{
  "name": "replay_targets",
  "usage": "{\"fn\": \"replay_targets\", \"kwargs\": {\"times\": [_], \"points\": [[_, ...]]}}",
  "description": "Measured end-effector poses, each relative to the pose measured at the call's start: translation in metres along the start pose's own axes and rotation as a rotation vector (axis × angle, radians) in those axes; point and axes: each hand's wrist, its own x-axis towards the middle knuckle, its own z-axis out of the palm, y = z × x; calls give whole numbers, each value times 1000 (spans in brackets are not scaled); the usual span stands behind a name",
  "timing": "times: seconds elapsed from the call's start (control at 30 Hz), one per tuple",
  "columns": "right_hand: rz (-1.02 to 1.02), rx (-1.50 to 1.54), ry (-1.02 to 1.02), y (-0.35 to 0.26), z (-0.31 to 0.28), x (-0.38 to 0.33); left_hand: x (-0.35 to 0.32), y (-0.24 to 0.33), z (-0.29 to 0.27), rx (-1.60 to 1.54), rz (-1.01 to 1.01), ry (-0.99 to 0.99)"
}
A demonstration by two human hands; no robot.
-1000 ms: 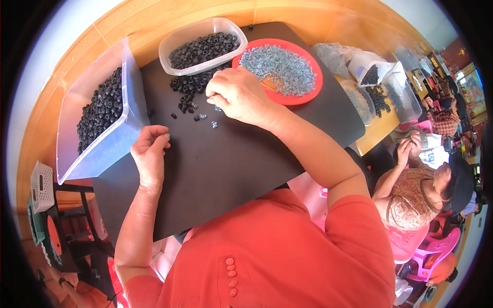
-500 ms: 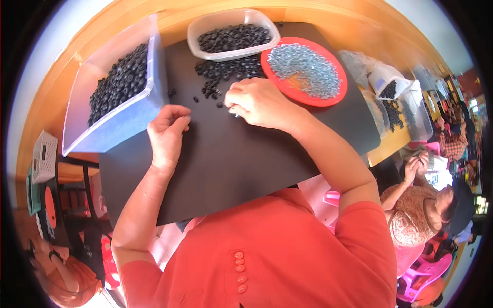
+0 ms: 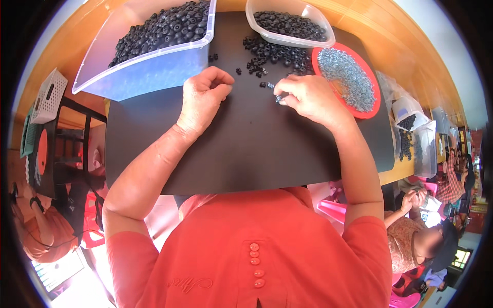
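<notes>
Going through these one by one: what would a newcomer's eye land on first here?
Probably the red plate, spread with small silvery pieces, at the right of the dark table. Next, the big translucent bin of black parts at the table's back left, beyond the left hand. Then the right hand, beside the plate, apparently pinching a silvery bit.

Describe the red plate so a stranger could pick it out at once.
On the dark tabletop, look right of the right hand. There sits a round red plate, strewn with small silvery pieces, unlike the neighbouring clear tub of black pieces.
</notes>
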Motion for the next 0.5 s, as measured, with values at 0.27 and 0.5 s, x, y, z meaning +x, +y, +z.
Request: {"fn": "replay_targets", "kwargs": {"times": [0.27,0.5], "points": [[148,-14,233,9,-11,1,0,-3,-2,20,20,-15],[58,-169,157,9,-1,5,0,-2,-3,70,8,-27]]}}
